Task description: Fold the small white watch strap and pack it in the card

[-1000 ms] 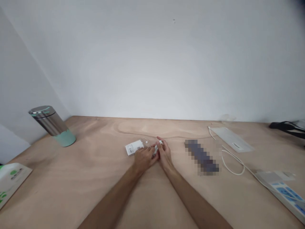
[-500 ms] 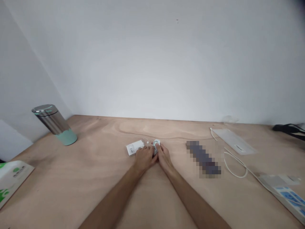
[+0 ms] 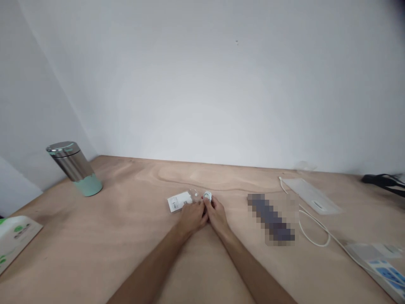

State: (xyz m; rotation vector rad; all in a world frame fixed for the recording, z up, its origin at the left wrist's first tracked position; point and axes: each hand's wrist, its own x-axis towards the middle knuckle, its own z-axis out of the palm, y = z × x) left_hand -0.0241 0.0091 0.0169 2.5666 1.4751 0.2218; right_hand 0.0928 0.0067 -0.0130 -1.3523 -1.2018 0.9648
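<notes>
My left hand [image 3: 191, 216] and my right hand [image 3: 215, 214] are pressed together at the middle of the wooden table [image 3: 126, 236]. Both have their fingers closed around a small white object [image 3: 207, 196] whose end pokes out above the fingertips; what it is cannot be made out. A small white box with a printed label [image 3: 177, 201] lies flat just left of the fingertips, touching my left hand. A bit of clear plastic [image 3: 193, 193] sits beside it.
A steel tumbler with a mint-green base [image 3: 75, 168] stands at the far left. A white-and-green pack [image 3: 14, 239] lies at the left edge. To the right are a blurred dark bar [image 3: 271, 219], a white flat pouch [image 3: 311, 195], a white cable [image 3: 311, 230] and a power strip [image 3: 379, 267].
The small white object has turned between my fingers: first a thin piece, then a round face, now a narrow end. Both hands stay in place; the view has tipped slightly upward.
</notes>
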